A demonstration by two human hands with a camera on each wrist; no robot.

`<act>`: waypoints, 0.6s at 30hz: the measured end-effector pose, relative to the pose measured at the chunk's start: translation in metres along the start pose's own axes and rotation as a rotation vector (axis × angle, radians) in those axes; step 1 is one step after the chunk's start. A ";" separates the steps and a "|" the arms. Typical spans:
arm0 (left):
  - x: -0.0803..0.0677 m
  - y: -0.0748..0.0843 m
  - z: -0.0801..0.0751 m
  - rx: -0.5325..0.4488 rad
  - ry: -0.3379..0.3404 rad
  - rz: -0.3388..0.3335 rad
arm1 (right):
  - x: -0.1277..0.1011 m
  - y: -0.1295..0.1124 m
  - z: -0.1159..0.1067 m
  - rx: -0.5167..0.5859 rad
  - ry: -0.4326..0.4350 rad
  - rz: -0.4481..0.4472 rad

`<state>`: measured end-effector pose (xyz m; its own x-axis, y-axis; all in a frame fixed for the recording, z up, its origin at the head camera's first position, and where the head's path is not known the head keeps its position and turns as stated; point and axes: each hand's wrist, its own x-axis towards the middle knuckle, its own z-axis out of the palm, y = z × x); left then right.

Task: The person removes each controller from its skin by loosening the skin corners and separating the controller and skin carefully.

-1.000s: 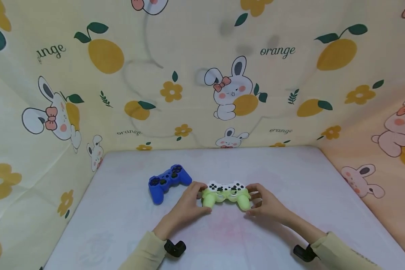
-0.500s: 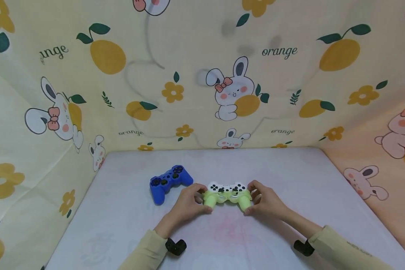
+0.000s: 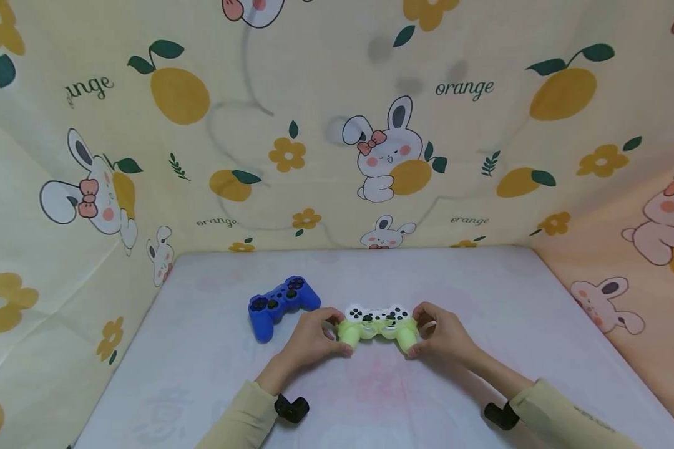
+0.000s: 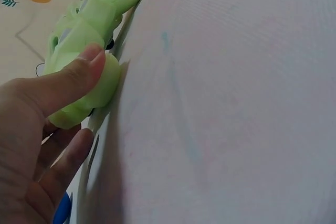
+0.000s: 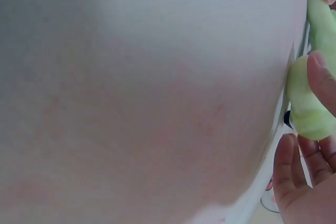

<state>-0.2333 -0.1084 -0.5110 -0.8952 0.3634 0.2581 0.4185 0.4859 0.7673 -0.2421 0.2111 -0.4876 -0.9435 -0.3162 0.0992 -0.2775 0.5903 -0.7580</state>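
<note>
A white game controller in a light green silicone cover [image 3: 377, 325] lies on the pale table [image 3: 202, 374], near its middle. My left hand [image 3: 313, 340] grips its left handle, the thumb pressed on the green cover [image 4: 86, 61]. My right hand [image 3: 441, 334] grips the right handle [image 5: 308, 100], thumb on top and fingers curled beneath. A blue controller [image 3: 281, 303] lies just left of my left hand, untouched.
Cloth walls printed with rabbits and oranges [image 3: 382, 149] enclose the table at the back and on both sides. Black wrist camera mounts [image 3: 292, 408] sit at the cuffs of both beige sleeves.
Both hands have closed in tighter on the green controller's handles, the right hand most. The controller has shifted only slightly. The blue controller stays where it was.
</note>
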 end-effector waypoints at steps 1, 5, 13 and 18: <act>0.000 0.000 0.001 0.001 0.000 0.001 | 0.000 0.001 0.000 0.001 -0.003 0.002; 0.000 0.000 0.002 0.002 0.011 0.008 | 0.001 0.003 -0.001 -0.013 -0.006 -0.009; 0.000 0.001 0.000 0.025 0.007 0.013 | 0.000 0.001 -0.002 -0.025 -0.020 -0.048; 0.000 0.002 0.000 0.039 -0.005 0.012 | -0.001 0.002 -0.001 -0.005 -0.020 -0.048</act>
<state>-0.2327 -0.1069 -0.5094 -0.8892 0.3731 0.2648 0.4354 0.5121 0.7404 -0.2422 0.2135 -0.4883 -0.9252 -0.3592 0.1221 -0.3231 0.5775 -0.7498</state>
